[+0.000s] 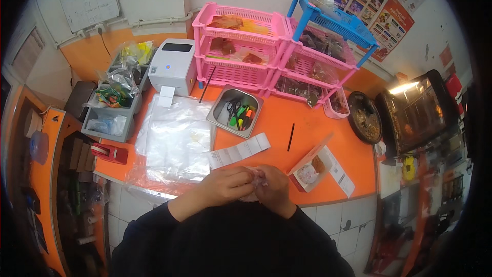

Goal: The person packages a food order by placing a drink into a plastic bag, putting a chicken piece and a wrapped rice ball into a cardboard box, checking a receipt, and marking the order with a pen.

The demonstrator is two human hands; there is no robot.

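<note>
Close to my body, at the counter's front edge, my left hand [232,184] and my right hand [275,186] meet around a clear plastic bag [260,182], each pinching it with bent fingers. What the bag holds is mostly hidden by the hands. To the right stands an open paper box [301,181] with a wrapped round item [307,174] and a brown fried piece [318,164] inside. A printed slip [340,175] lies against the box. Beyond my left hand a curling paper receipt [240,151] lies partly on a stack of clear plastic bags [178,138].
A steel container [253,127] with scissors and markers, a label printer [173,69] and pink racks [238,42] line the back. A red tape dispenser [111,153] is at the left, a black pen [291,137] mid-counter, a dark round pan [365,117] at the right.
</note>
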